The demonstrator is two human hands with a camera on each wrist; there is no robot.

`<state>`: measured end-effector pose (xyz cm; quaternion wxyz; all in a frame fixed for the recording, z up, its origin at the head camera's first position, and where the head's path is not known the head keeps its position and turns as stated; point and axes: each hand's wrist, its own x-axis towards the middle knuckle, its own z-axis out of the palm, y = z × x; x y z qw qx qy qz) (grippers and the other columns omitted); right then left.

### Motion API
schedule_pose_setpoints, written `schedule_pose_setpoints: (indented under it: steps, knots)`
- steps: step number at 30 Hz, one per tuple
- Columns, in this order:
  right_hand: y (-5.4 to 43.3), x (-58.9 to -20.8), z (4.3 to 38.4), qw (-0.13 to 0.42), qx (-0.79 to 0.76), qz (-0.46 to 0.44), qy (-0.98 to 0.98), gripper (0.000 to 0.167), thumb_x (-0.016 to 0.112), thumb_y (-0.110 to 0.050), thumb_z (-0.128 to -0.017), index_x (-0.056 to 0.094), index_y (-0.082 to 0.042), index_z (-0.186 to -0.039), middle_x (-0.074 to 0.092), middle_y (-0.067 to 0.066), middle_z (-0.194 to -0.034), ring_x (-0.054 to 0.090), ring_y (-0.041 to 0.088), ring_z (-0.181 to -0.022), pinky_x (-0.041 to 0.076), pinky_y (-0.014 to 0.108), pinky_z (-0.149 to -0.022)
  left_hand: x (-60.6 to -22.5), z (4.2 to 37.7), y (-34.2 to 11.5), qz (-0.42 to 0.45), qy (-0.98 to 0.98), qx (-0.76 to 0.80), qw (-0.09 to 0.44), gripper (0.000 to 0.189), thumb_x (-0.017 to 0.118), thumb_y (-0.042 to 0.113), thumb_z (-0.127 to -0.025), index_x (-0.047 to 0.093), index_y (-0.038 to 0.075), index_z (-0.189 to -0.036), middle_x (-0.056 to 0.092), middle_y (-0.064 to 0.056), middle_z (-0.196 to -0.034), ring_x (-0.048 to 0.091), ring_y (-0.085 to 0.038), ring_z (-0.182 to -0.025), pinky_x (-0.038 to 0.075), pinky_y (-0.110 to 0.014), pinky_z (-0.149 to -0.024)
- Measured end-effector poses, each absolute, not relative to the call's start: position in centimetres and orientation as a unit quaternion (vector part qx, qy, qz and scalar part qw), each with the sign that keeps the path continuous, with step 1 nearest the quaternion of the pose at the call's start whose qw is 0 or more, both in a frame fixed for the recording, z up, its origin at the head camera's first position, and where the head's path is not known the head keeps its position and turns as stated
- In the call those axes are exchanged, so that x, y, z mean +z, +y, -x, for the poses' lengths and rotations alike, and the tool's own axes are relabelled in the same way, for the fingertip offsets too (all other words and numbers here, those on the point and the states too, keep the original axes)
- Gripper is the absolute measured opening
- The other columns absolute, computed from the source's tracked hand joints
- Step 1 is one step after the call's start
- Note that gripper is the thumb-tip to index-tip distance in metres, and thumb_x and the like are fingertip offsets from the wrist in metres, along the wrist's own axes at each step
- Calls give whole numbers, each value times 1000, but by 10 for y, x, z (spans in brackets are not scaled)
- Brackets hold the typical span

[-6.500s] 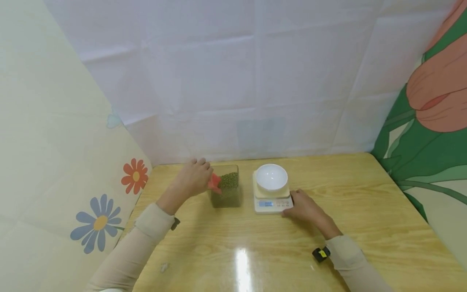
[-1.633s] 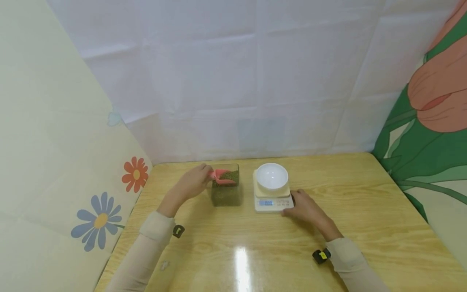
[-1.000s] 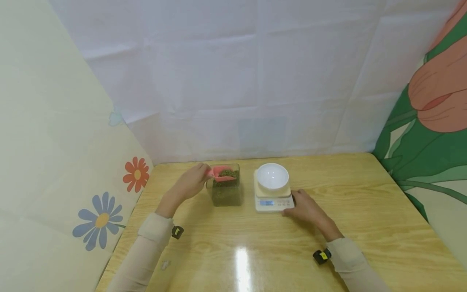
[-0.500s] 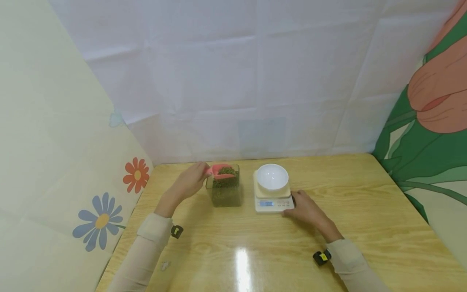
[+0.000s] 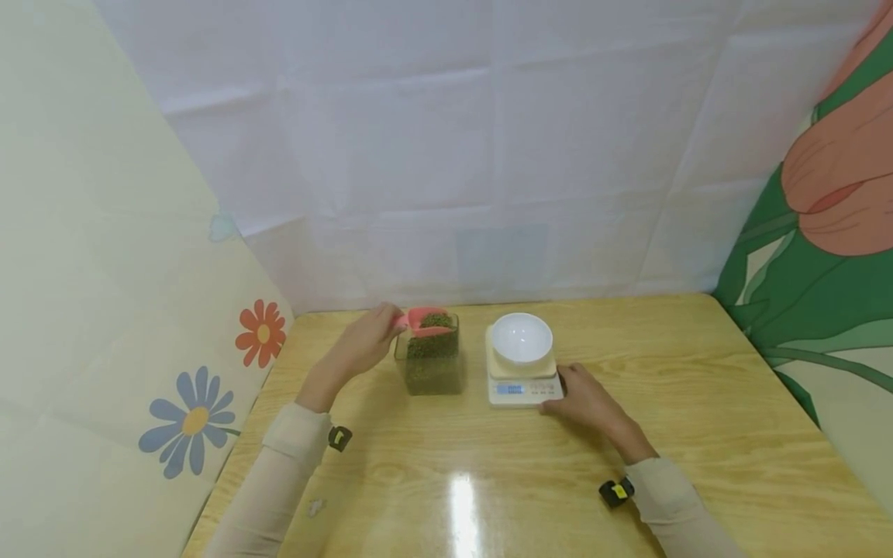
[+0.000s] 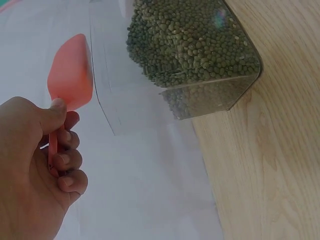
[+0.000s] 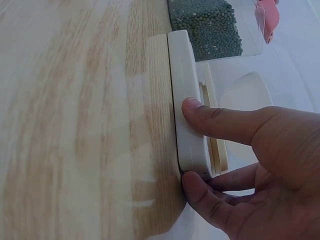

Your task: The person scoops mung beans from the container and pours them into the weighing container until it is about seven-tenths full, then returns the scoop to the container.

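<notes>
My left hand grips the handle of a red scoop, thumb on top and fingers curled round it. Green beans, which look like mung beans, fill the scoop, held roughly level above the rim of a clear square container. More green beans lie inside that container. To its right stands a white digital kitchen scale with a white bowl on its platform; no contents show in the bowl. My right hand holds the scale's front right corner between thumb and fingers.
All of this stands on a wood-grain table near its back edge, against a white sheet. A small pale mark shows on the table at the front left. Flower-patterned panels border both sides.
The scoop, earlier tipped down into the beans, has levelled and risen above the container's rim with beans in it. My right hand has stayed at the scale, and the bowl has not moved.
</notes>
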<state>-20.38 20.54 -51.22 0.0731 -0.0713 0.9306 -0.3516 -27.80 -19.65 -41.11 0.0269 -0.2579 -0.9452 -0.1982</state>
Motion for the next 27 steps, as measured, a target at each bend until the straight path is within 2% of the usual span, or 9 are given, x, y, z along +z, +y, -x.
schedule_pose_setpoints:
  steps: [17, 27]
  knots:
    - [205, -513, 202, 81, -352, 65, 930, 86, 92, -28, -84, 52, 10, -149, 59, 29, -136, 59, 39, -119, 50, 63, -108, -406, 285, -183, 263, -941, -213, 15, 36, 46, 33, -115, 59, 3, -130, 67, -13, -122, 68, -32, -113, 58, -48, -102]
    - [206, -512, 202, 81, -345, 69, 932, 87, 92, -30, -84, 51, 10, -150, 60, 28, -134, 60, 38, -118, 51, 63, -107, -405, 289, -172, 274, -938, -211, 18, 36, 48, 34, -114, 61, 4, -126, 67, -11, -116, 66, -26, -104, 59, -44, -96]
